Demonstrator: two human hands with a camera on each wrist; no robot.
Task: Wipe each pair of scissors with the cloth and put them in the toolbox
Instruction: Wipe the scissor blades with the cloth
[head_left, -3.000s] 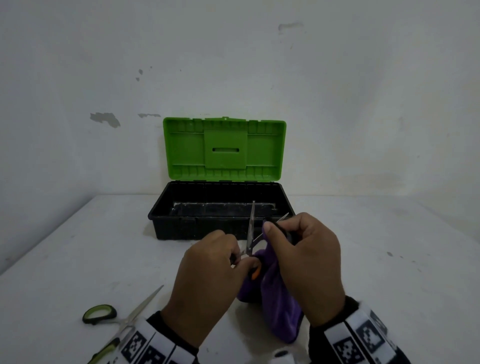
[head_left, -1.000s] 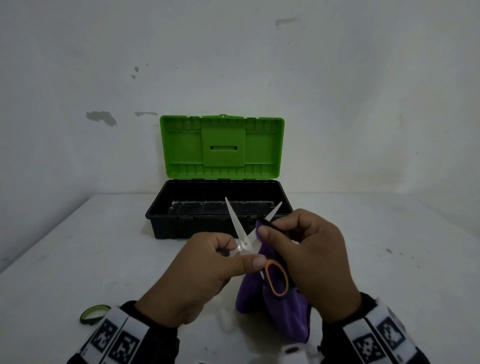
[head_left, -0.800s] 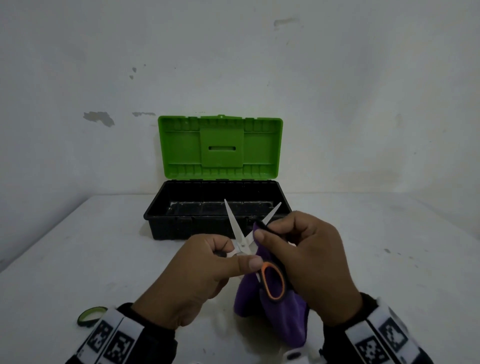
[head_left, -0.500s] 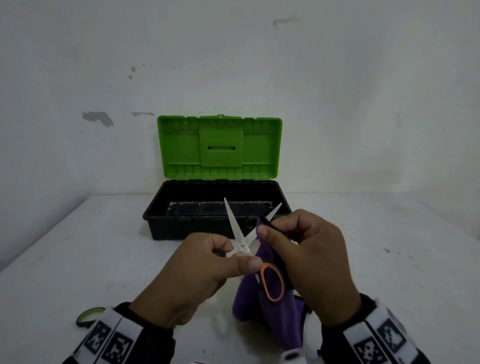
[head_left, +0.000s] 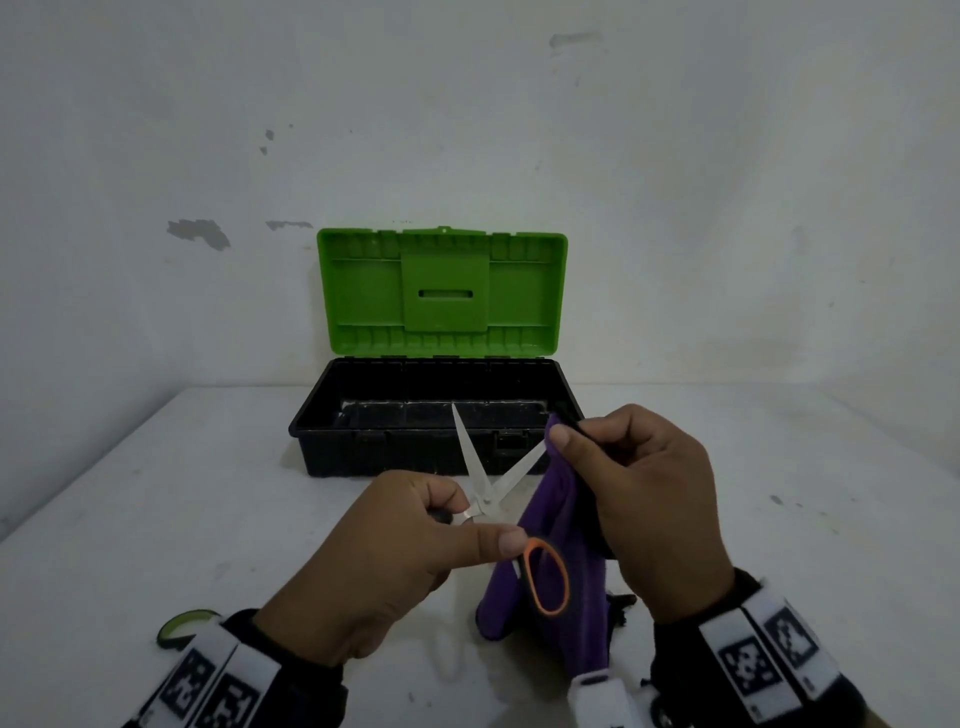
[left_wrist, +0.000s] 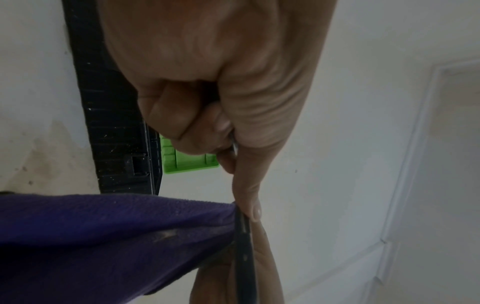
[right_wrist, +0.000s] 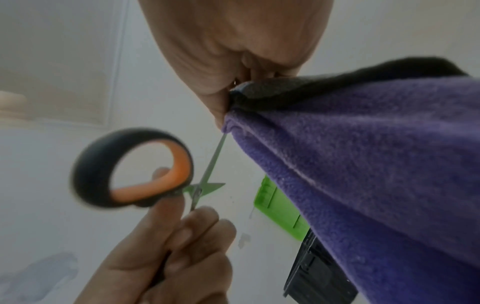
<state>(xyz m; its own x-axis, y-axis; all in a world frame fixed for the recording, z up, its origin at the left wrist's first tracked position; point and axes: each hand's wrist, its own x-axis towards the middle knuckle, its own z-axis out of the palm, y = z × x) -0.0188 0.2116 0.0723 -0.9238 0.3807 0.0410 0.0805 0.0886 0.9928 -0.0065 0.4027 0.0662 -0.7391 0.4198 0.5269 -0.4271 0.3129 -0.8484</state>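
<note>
Pinched at the pivot between the thumb and curled fingers of the left hand (head_left: 395, 551), the orange-handled scissors (head_left: 488, 499) stand with blades spread, just short of the open toolbox (head_left: 363, 447), while the right hand (head_left: 644, 499) pinches the purple cloth (head_left: 550, 519) over the far end of the right blade. These look light and rigid, with smooth metal that could slip. Sharp inner edges argue for holding the pivot or handle loops; the soft, limp cloth drapes below the fingers.
</note>
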